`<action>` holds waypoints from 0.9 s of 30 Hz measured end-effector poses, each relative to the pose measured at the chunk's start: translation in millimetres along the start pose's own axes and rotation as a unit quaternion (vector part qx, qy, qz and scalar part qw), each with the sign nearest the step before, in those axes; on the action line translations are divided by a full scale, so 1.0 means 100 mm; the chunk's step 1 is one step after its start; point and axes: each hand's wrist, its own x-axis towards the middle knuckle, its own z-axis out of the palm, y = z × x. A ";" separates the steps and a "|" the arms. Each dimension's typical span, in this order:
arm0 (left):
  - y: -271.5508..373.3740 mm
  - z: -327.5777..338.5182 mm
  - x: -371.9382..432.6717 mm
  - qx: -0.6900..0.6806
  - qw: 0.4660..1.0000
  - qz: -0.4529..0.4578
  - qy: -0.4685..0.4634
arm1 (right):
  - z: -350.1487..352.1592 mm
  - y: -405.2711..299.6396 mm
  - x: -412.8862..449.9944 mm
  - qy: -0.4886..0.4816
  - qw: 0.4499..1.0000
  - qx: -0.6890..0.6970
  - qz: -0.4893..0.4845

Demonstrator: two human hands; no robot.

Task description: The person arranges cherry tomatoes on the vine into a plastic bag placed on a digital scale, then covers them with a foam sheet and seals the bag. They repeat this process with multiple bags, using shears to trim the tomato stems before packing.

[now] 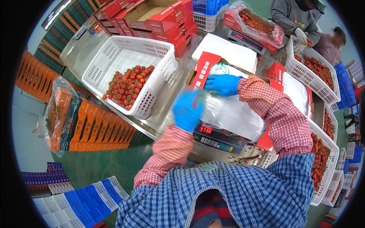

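Observation:
A red cardboard tomato box (203, 68) stands on a digital scale (218, 141) with a lit red display. White sheet liner and clear plastic film (233, 114) cover most of its contents; some green stems show at its far end. My right hand (223, 85), in a blue glove, lies flat on the liner near the box's far end. My left hand (188, 109), also blue-gloved and blurred by motion, is at the box's left edge; whether it grips anything is hard to tell. Left of the box, a white plastic crate (128, 42) holds cherry tomatoes on the vine (129, 85).
A stack of white sheets (226, 51) and stacked red boxes (159, 22) lie beyond. Pruning shears (247, 160) rest beside the scale. Tomato crates (326, 171) line the right side. A co-worker (296, 20) handles tomatoes behind another box on a scale (246, 41); another person sits near.

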 end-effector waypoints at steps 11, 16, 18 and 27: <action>-0.31 0.32 0.00 -0.051 0.988 0.000 -0.143 | 0.18 -0.71 0.30 0.077 0.964 -0.087 0.241; 0.20 0.74 0.18 0.150 0.960 0.123 -0.200 | 0.25 -1.07 -0.76 0.257 0.821 -0.001 0.510; 0.28 0.91 0.35 0.193 0.967 0.084 -0.141 | 0.56 -1.12 -1.11 0.294 0.741 0.037 0.603; 0.52 0.73 0.42 -0.127 0.962 -0.241 0.023 | 1.00 -0.60 -1.90 -0.073 0.741 -0.250 0.619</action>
